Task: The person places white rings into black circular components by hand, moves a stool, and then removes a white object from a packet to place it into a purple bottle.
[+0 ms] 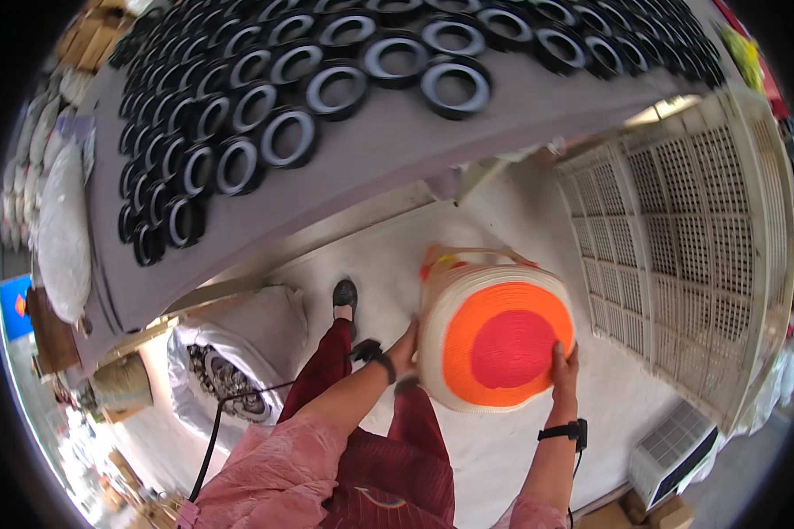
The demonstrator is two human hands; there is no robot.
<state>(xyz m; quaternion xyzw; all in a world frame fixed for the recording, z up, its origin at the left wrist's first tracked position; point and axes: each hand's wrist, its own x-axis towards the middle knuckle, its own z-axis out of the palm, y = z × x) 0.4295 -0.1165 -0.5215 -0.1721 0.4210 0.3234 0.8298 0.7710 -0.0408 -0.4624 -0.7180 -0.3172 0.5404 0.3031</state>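
Observation:
Between my two hands is what looks like a coiled rope basket (512, 348), cream outside with an orange ring and a pink-red centre facing up. My left hand (404, 348) presses against its left side, with the fingertips partly hidden. My right hand (565, 368) grips its right edge, thumb over the coloured face and the other fingers along the side. Strap-like cream and orange parts show blurred at its far edge. It is held above the pale floor (370, 256), in front of my legs.
A grey-covered table (362, 159) spans the far side, bearing rows of black rings (288, 138) with grey inner faces. A tall cream plastic crate (670, 238) stands at right, a white slatted box (675, 450) below it. An open white sack (238, 361) of dark coiled pieces lies left.

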